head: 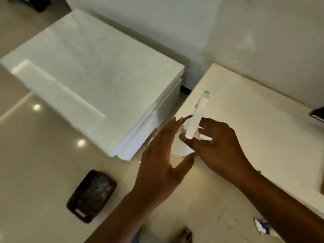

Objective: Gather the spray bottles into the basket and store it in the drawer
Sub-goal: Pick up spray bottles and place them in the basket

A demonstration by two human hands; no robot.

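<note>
Two spray bottles show: one white bottle (188, 135) held up between both hands over the near corner of the desk (245, 123), and a second (262, 226), white with blue, lying at the desk's lower right. The right hand (217, 146) grips the white bottle at its neck; the left hand (161, 162) is spread open beside its body, thumb underneath. One dark basket (92, 195) sits on the open floor (35, 172), near the white drawer unit (98, 81).

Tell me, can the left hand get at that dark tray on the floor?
Probably yes. The left hand is open beside the white spray bottle, which the right hand holds, and nothing lies between it and the dark tray below.
</note>
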